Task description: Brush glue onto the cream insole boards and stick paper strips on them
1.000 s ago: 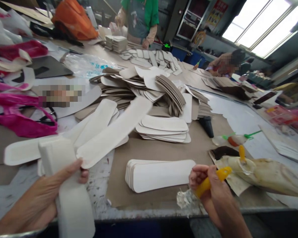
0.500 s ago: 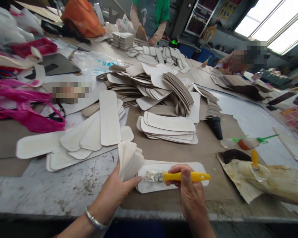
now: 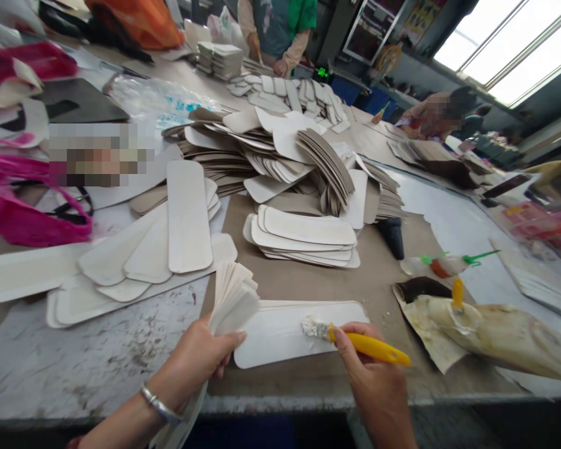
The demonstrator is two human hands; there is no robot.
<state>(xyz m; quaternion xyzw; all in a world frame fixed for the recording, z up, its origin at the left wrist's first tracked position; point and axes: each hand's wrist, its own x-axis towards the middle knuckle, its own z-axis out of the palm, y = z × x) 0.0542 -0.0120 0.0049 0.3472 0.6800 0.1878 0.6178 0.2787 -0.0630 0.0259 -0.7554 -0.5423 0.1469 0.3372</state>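
My right hand [image 3: 371, 368] is closed around the yellow handle of a brush [image 3: 369, 346]. Its bristles, caked with white paste, rest on a long white panel with rounded corners [image 3: 280, 330], the top one of a small stack. In my left hand [image 3: 206, 352] is a fanned bundle of thin cream strips [image 3: 234, 296], gripped between thumb and fingers; their lower ends hang below the wrist. The left thumb lies close to the panel's left end. Just behind, a neat pile of white panels [image 3: 306, 231] sits on brown sheeting [image 3: 290, 277].
Loose white panels [image 3: 189, 215] overlap at left. A big heap of grey-brown pieces [image 3: 262, 149] fills the middle. At right lie a paste-stained container with a yellow nozzle [image 3: 458, 296] and a green-tipped bottle [image 3: 449, 265]. A co-worker in green [image 3: 280, 37] stands across the table.
The brush has moved right along the panel and its handle now slants down to the right. My left hand, still holding the strips, has shifted slightly left and down. The view has shifted too.
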